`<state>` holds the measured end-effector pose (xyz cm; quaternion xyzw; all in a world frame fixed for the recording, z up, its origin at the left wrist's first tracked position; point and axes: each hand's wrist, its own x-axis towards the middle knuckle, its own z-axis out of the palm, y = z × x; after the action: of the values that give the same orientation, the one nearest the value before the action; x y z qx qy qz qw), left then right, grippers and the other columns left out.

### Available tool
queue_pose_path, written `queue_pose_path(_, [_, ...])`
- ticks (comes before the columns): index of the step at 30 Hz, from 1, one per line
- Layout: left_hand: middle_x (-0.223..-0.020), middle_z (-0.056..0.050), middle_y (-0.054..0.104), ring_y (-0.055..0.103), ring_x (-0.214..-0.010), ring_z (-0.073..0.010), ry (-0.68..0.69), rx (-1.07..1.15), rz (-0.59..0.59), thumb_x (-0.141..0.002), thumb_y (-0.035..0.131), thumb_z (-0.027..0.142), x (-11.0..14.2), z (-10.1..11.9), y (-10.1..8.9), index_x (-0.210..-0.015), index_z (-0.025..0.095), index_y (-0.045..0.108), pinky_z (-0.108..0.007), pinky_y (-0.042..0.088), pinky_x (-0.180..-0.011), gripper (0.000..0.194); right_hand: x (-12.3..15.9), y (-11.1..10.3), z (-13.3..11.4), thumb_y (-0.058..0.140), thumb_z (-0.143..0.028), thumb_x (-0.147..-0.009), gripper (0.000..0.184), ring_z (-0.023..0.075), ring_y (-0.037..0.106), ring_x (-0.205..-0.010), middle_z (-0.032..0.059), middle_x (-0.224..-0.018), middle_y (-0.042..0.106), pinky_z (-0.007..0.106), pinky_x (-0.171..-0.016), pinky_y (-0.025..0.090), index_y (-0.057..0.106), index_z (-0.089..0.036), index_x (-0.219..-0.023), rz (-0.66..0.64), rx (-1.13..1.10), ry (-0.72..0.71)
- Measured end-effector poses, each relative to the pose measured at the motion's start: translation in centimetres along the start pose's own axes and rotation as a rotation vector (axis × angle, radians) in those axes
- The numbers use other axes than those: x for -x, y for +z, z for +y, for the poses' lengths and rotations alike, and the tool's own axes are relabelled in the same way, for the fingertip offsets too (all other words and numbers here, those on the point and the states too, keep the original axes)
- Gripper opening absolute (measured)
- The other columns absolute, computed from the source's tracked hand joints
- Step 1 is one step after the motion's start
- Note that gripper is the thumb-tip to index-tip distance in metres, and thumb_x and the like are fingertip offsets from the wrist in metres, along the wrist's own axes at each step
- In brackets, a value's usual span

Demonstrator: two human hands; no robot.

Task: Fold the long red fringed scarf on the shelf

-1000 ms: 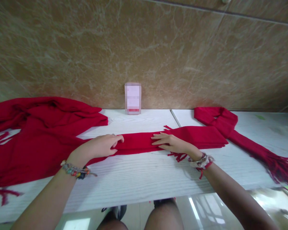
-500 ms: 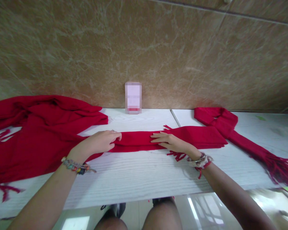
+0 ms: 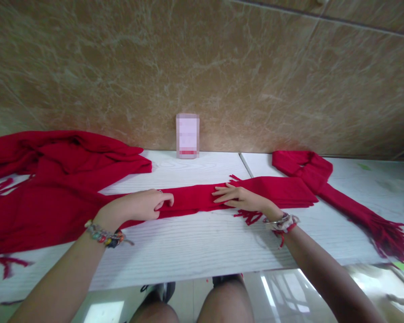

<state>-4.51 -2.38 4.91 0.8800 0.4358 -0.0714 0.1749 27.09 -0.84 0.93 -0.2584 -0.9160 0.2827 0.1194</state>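
A red scarf [image 3: 188,197] lies as a narrow, lengthwise-folded strip across the white table. My left hand [image 3: 144,204] is closed on the strip with curled fingers, near the wide, loose red cloth [image 3: 63,193] at the left. Fingers spread, my right hand [image 3: 239,197] rests flat on top of the strip. Just right of it, the folded layers [image 3: 279,190] end in a stacked edge, with short fringe sticking out on both sides near that hand. How the strip joins the loose cloth is partly hidden behind my left hand.
A second red scarf [image 3: 323,172], looped at one end and fringed at the other, lies at the right, touching the folded layers. A blurred pink-and-white phone-shaped item [image 3: 187,137] leans on the brown marbled wall [image 3: 202,67]. The white table's [image 3: 188,251] front edge runs above my knees.
My left hand has shifted slightly down, and the strip beside it sits a little lower, with a slight bend. My right hand stays nearly in place.
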Motion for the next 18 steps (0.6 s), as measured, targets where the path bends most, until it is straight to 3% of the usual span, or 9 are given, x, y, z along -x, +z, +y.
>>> queue_pose_path(7, [-0.073,0.001,0.060,0.053,-0.064,-0.0147,0.035,0.013,-0.043,-0.063,0.039,0.009,-0.1,-0.5,0.0,-0.085,0.023,0.059,-0.023,0.038,-0.061,0.033,0.0,0.1,-0.1,0.045,-0.021,-0.088,0.028,0.0202,0.033,-0.127,0.0029,-0.129,0.050,0.050,-0.106,0.013,0.061,-0.029,-0.109,-0.012,0.044,0.008])
queue_pose_path(13, [-0.082,0.000,0.061,0.054,-0.075,-0.0151,0.098,-0.005,0.036,-0.064,0.038,0.007,0.7,-0.2,-1.1,-0.082,0.022,0.060,-0.022,0.038,-0.069,0.031,0.2,0.1,0.3,0.043,-0.025,-0.089,0.027,0.0187,0.036,-0.125,0.0023,-0.128,0.051,0.050,-0.105,0.013,0.060,-0.030,-0.110,0.034,-0.036,0.011])
queue_pose_path(18, [-0.070,0.002,0.055,0.049,-0.064,-0.0124,0.135,0.006,-0.054,-0.060,0.038,0.005,0.6,0.5,-0.8,-0.081,0.021,0.060,-0.019,0.036,-0.060,0.034,0.2,0.1,0.5,0.044,-0.026,-0.089,0.025,0.0189,0.033,-0.127,0.0010,-0.128,0.050,0.051,-0.105,0.011,0.061,-0.031,-0.107,0.014,-0.049,0.019])
